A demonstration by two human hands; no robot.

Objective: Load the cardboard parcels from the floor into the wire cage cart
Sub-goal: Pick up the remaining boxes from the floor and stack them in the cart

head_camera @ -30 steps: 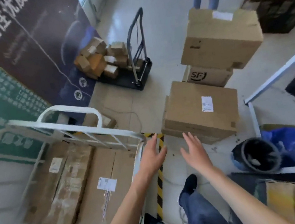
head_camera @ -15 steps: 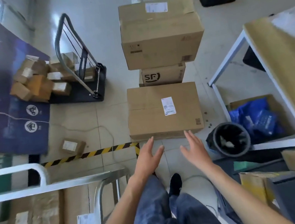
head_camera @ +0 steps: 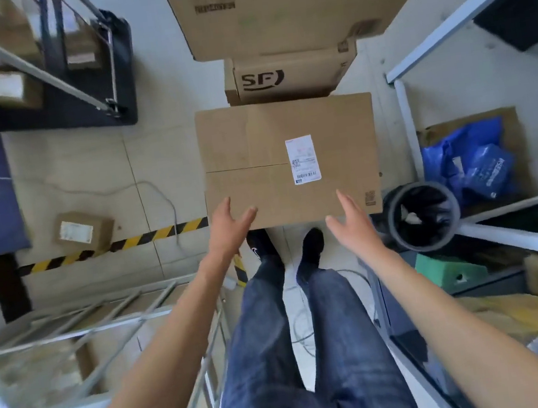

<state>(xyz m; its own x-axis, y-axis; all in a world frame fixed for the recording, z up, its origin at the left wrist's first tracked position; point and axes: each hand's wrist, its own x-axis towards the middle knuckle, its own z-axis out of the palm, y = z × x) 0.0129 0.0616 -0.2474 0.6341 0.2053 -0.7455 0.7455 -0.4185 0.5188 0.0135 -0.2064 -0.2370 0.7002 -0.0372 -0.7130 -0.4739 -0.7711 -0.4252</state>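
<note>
A large flat cardboard parcel (head_camera: 264, 156) with a white label lies on the floor just ahead of my feet. Behind it stands a box printed SF (head_camera: 291, 74) with a bigger carton (head_camera: 281, 5) stacked on top. My left hand (head_camera: 229, 225) hovers over the near left edge of the flat parcel, fingers spread and holding nothing. My right hand (head_camera: 353, 223) hangs over the near right edge, also with straight fingers and nothing in it. The wire cage cart (head_camera: 104, 323) is at the lower left with parcels inside. A small parcel (head_camera: 83, 230) lies on the floor left.
A black platform trolley (head_camera: 97, 100) with small boxes stands at the upper left. A white-framed table (head_camera: 460, 4) borders the right side, with a grey bin (head_camera: 396, 210) and blue bags (head_camera: 472, 161) beneath. Yellow-black floor tape (head_camera: 111, 248) runs left. Cables lie by my feet.
I have stepped closer to the flat parcel, and both hands have moved forward over its near edge. The cage cart has slid to the lower left of view.
</note>
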